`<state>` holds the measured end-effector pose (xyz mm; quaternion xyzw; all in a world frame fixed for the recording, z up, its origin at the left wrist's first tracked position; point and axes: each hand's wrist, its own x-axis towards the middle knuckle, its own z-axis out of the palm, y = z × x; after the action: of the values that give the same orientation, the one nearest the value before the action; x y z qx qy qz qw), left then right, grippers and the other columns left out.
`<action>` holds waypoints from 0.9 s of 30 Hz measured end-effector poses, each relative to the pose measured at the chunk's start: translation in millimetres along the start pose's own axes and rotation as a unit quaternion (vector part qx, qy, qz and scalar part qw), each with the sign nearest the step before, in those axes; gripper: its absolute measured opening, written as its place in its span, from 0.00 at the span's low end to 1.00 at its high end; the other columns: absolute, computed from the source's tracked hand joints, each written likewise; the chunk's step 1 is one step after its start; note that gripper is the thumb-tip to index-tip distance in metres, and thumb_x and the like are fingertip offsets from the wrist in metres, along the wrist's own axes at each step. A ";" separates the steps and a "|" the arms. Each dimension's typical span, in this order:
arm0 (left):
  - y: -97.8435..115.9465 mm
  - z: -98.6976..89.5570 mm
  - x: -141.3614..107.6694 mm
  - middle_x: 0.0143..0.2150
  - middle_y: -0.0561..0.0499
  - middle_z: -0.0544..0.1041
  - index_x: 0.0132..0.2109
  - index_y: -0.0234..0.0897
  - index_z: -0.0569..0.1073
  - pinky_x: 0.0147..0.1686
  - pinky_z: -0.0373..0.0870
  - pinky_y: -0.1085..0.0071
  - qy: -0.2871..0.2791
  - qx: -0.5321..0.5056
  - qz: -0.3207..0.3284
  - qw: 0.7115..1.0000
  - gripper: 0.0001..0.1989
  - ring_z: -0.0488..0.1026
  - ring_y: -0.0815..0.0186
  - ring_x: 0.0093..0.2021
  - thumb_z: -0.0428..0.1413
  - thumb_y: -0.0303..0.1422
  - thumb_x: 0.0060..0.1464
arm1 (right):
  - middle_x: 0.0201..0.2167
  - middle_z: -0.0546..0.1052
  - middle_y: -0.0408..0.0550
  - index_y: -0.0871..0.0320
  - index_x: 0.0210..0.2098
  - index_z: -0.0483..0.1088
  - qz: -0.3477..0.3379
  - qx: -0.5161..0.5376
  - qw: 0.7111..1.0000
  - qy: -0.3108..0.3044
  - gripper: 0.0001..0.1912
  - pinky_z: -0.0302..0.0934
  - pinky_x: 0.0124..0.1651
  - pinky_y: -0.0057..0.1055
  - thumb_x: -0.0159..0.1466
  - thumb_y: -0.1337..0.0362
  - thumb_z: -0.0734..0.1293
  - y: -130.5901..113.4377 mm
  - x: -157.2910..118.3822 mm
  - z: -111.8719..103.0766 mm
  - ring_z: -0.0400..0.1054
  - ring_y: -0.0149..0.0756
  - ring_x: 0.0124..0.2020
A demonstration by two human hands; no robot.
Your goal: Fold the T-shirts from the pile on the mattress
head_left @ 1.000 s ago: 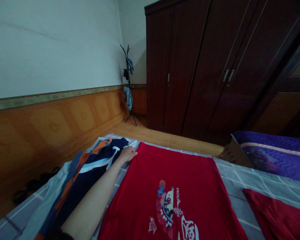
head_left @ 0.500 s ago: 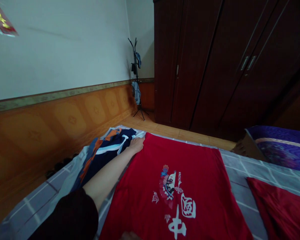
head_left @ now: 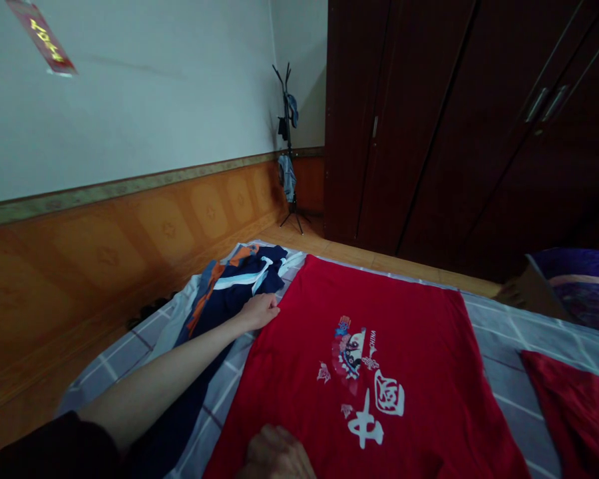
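Note:
A red T-shirt (head_left: 419, 346) with a white and coloured print lies spread on the bed. My left hand (head_left: 260, 311) is closed on its left edge, fingers curled in and pinching the cloth. Low in the picture, my right hand (head_left: 277, 456) rests on the near part of the shirt. Its knuckles face up and the fingers look curled into the fabric; the lower part of that hand is cut off by the frame. Left of the shirt lies a pile of navy, orange and white clothes (head_left: 247, 276), partly behind my left forearm.
Another red cloth (head_left: 574, 399) lies on the right of the grey checked bedsheet (head_left: 499, 362). Beyond the bed stand a dark wardrobe (head_left: 429, 120) and a coat rack (head_left: 288, 140). A box (head_left: 539, 289) holding purple fabric (head_left: 584, 279) is at the right.
My left hand has come back along the shirt's left edge from the far corner. More of my right hand has entered at the bottom. The view has turned slightly left.

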<state>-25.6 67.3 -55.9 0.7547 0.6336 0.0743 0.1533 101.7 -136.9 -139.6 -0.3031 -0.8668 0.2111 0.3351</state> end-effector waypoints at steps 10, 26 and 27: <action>-6.0 -9.8 -35.4 0.23 0.57 0.69 0.39 0.38 0.69 0.24 0.54 0.75 -0.054 -0.097 -0.017 0.994 0.12 0.68 0.67 0.25 0.58 0.33 0.45 | 0.22 0.63 0.41 0.56 0.24 0.65 -0.082 -0.026 0.996 0.008 0.09 0.55 0.31 0.25 0.60 0.62 0.64 0.8 -4.8 5.8 0.57 0.30 0.26; -32.2 -15.2 -98.2 0.19 0.58 0.68 0.30 0.35 0.65 0.18 0.60 0.78 -0.164 -0.298 -0.085 0.936 0.15 0.66 0.72 0.18 0.59 0.41 0.41 | 0.31 0.70 0.43 0.56 0.32 0.68 -0.042 -0.025 0.995 -0.088 0.05 0.57 0.40 0.31 0.55 0.70 0.65 -26.9 -4.7 -32.6 0.61 0.34 0.33; -31.9 -15.2 -100.3 0.19 0.58 0.68 0.30 0.35 0.65 0.18 0.60 0.78 -0.157 -0.303 -0.090 0.936 0.14 0.66 0.72 0.18 0.58 0.40 0.42 | 0.31 0.70 0.43 0.55 0.33 0.68 -0.034 -0.024 0.995 -0.092 0.06 0.57 0.41 0.31 0.55 0.71 0.65 -28.6 -5.1 -34.1 0.61 0.34 0.34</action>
<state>-78.7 -24.1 -43.8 0.6143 0.6140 0.1293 0.4784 117.9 -155.5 -102.3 -0.2605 -0.9084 0.2058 0.2541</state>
